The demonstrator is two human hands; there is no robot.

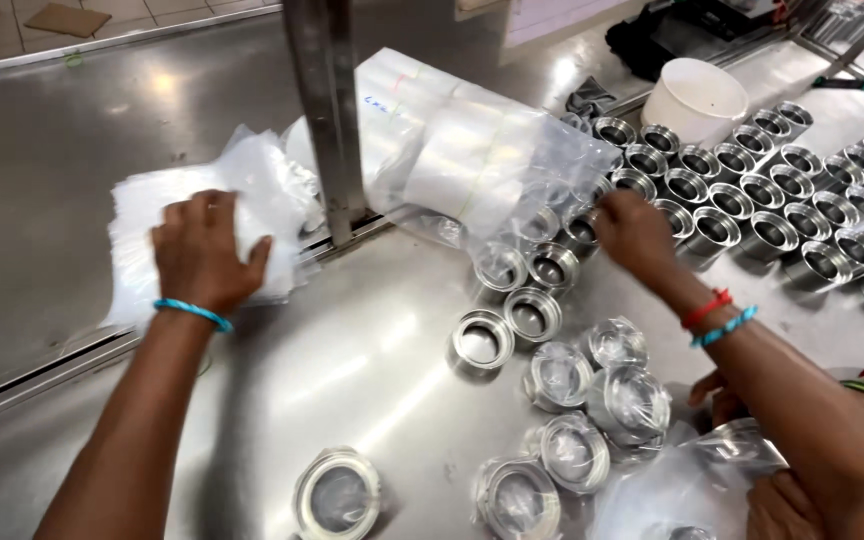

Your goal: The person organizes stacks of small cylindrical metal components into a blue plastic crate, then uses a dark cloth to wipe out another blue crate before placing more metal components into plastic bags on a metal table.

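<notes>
Head view: left hand (204,250) lies flat and open on the stack of clear plastic bags (152,215) at left, thin, limp, probably slippery. Right hand (632,232) pinches a metal ring (580,232) at centre; likely heavy, rigid, best gripped by its rim.

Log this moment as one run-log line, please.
left hand: flat on plastic bag stack | right hand: reaching among bare metal rings | bagged rings: near front

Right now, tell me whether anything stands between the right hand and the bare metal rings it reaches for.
Nothing visible does. The right hand is already at the bare metal rings, fingers among them. The clear bag of white rolls lies just behind, not between. The left hand rests on the stack of plastic bags.
</notes>
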